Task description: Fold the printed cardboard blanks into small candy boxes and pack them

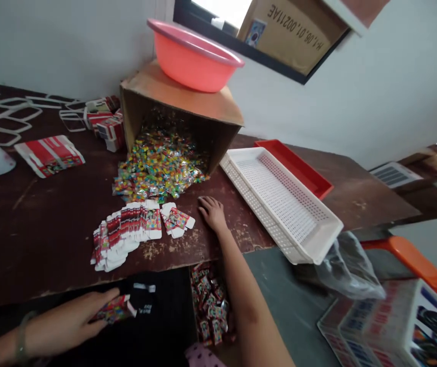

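Across the brown table (31, 219), a cardboard box (228, 107) is spilling wrapped candies (161, 165) just beyond a row of small cartons (127, 227). The right hand (213, 211) is resting palm-down, grasping nothing I'm seeing, nearer those candies. Low by the lap, the left hand (71, 316) is gripping a printed packet (116, 309), its long axis pointing rightward.
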`<state>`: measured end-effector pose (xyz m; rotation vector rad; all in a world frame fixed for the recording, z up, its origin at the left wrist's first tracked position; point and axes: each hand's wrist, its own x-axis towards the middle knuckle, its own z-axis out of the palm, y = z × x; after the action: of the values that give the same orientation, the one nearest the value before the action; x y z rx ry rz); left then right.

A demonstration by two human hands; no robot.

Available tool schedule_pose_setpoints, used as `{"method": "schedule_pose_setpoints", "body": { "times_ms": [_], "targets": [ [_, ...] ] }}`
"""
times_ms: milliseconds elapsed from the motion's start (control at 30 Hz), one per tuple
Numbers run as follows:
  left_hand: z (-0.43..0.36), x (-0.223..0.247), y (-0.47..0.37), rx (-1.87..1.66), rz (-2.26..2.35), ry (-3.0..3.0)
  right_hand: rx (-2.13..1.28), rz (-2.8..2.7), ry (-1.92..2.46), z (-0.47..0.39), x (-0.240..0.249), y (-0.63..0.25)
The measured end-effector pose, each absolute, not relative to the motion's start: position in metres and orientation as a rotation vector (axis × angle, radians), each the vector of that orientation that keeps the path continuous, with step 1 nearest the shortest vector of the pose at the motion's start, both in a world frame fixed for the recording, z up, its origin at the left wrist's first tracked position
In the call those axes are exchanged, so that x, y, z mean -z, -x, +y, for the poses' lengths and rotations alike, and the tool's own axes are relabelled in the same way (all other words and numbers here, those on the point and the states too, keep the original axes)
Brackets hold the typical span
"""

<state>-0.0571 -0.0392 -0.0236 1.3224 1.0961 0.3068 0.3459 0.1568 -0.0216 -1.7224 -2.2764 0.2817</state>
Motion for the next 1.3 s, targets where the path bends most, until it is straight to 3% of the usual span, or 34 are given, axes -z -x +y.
{"method": "schedule_pose_setpoints", "body": {
  "times_ms": [167,333,467,700,933,1133,1300],
  "targets": [
    [-0.023,0.010,0.014,-0.484,0.966,-0.901,-0.260,-2.214,1.736,0.030,0.053,-0.359],
    [-0.013,0.013,-0.031,-0.458,0.917,-0.793,-0.752,-1.834,1.559,-0.057,0.045,-0.282],
    [-0.019,0.014,-0.043,-0.380,0.927,-0.927,-0.994,-1.628,1.450,-0.052,0.014,-0.233],
    [-0.024,0.006,-0.027,-0.397,1.058,-1.161,-0.614,-2.118,1.389,-0.004,-0.021,-0.228],
    [-0.025,0.005,-0.023,-0.479,1.128,-1.222,-0.268,-2.219,1.475,-0.007,-0.030,-0.221],
    [-0.027,0.005,-0.028,-0.593,1.039,-1.030,-0.687,-2.269,1.114,-0.014,-0.019,-0.214],
    [-0.028,0.005,-0.032,-0.642,1.058,-0.725,-0.749,-1.596,1.248,-0.030,0.003,-0.205]
  ]
}}
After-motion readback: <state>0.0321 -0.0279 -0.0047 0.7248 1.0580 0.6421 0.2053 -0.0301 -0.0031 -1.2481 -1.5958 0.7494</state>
